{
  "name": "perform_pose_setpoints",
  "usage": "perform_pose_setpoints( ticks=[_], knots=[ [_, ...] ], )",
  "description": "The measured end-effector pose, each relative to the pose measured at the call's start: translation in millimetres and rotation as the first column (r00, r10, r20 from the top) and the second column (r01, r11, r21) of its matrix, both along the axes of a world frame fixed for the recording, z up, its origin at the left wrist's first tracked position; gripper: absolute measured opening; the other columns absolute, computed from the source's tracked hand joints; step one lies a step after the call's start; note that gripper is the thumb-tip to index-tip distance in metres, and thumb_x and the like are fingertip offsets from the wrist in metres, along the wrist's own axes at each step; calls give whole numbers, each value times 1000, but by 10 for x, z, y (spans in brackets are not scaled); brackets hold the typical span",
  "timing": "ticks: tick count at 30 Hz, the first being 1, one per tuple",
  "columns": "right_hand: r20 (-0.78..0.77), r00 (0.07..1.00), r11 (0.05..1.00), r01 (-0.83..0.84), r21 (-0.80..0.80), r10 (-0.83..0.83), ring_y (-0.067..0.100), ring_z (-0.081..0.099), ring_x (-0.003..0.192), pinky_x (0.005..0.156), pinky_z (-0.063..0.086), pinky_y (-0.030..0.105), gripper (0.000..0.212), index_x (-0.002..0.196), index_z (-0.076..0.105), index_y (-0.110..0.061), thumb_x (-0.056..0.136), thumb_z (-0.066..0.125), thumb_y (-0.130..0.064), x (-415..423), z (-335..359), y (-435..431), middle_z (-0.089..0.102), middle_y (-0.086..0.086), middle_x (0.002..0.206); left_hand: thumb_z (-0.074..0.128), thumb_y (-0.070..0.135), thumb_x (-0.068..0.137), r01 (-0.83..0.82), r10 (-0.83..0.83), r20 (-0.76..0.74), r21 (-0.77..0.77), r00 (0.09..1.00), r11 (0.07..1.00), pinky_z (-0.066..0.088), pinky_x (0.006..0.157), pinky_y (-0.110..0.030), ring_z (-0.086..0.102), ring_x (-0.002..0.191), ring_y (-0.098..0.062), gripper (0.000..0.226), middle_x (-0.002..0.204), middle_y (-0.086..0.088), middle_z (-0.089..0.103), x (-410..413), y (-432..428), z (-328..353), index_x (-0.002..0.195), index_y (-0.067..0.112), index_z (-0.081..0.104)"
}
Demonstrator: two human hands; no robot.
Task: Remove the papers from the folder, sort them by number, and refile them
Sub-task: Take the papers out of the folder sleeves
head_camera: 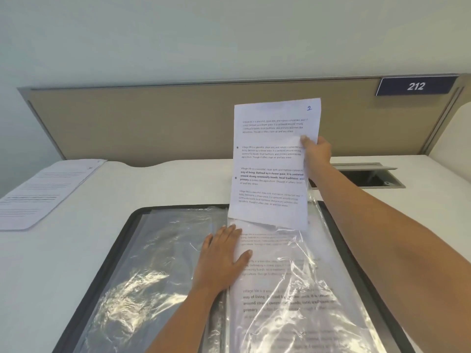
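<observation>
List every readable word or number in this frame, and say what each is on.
"212": blue sign on the partition.
"2": handwritten on the held sheet, pinched by the right hand.
"Village life is a peaceful", "way of living. Defined by a slower pace": printed on the held sheet; rest too small.
"Village life is a", "way of living": sleeved sheet; glare hides the rest.
The left papers: blurred, unreadable.
</observation>
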State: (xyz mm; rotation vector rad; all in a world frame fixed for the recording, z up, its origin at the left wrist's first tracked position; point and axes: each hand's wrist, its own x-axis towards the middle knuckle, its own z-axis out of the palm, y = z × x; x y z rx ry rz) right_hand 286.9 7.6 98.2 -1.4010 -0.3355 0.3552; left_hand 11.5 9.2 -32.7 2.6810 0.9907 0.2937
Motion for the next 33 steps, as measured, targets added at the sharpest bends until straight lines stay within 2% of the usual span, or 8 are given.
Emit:
perform_pose_setpoints(
  ticks=[7, 12, 16, 19, 23, 26, 30, 33],
  knots=[
    [-36, 999, 976, -24, 215, 32, 22, 63, 88, 81, 54, 38, 12, 105, 56, -11, 94, 56, -16, -65, 200, 41, 64, 3, 95, -3, 70, 70, -4, 4, -14, 12, 1000, 1000, -1, 118, -31, 2, 144, -5, 90, 157, 13, 11, 0, -2, 4, 148, 31, 16],
    [-37, 995, 916, -67, 394, 89, 9, 65, 71, 63, 55, 25, 6, 89, 57, -15, 94, 56, -12, -158, 312, 30, 65, -1, 86, -3, 70, 69, -1, 1, 4, 6, 1000, 1000, -2, 117, -31, 2, 144, -5, 90, 157, 13, 11, -6, 1, 3, 148, 31, 17],
    [-68, 986, 852, -95, 515, 151, 15, 67, 76, 71, 57, 33, 3, 91, 57, -12, 92, 58, -9, -184, 388, -1, 66, 3, 90, 1, 71, 71, 4, -2, 63, -26, 998, 1000, -1, 116, -28, 5, 144, -5, 90, 156, 12, 14, -5, 6, 8, 148, 28, 20],
    [-108, 977, 820, -90, 565, 182, 19, 66, 81, 76, 57, 37, 3, 92, 58, -12, 92, 59, -9, -224, 438, -58, 67, 4, 90, 10, 71, 73, -7, 24, 201, -84, 979, 996, 7, 117, -28, 12, 143, -6, 86, 154, 12, 22, -18, 23, 13, 145, 26, 29],
    [-160, 952, 778, -110, 619, 261, 27, 63, 95, 89, 52, 47, 4, 95, 58, -13, 92, 57, -10, -276, 494, -174, 65, 6, 98, 23, 66, 78, 6, 45, 362, -140, 931, 990, 24, 115, -33, 28, 137, -11, 75, 146, 9, 35, -47, 12, 35, 136, 22, 43],
    [-177, 937, 763, -124, 634, 300, 24, 63, 91, 86, 53, 46, 4, 96, 59, -13, 93, 56, -11, -304, 509, -268, 65, 6, 100, 32, 56, 83, -17, 114, 494, -197, 862, 980, 35, 107, -34, 41, 127, -12, 63, 133, 5, 47, -86, 26, 42, 125, 14, 53],
    [-196, 926, 764, -132, 631, 322, 23, 65, 89, 76, 56, 41, 12, 105, 57, -11, 94, 55, -13, -322, 518, -389, 65, 7, 103, 46, 35, 86, -70, 193, 588, -225, 786, 972, 35, 98, -26, 51, 115, -18, 38, 117, 0, 57, -198, 73, 121, 112, 11, 60],
    [-198, 921, 783, -155, 602, 335, 19, 67, 83, 73, 56, 38, 14, 108, 57, -10, 94, 53, -10, -362, 495, -484, 68, 3, 96, 51, 25, 96, -85, 367, 640, -426, 675, 901, 38, 87, -25, 58, 98, -18, 12, 98, 1, 64, -309, 106, 265, 100, 18, 60]
  ],
)
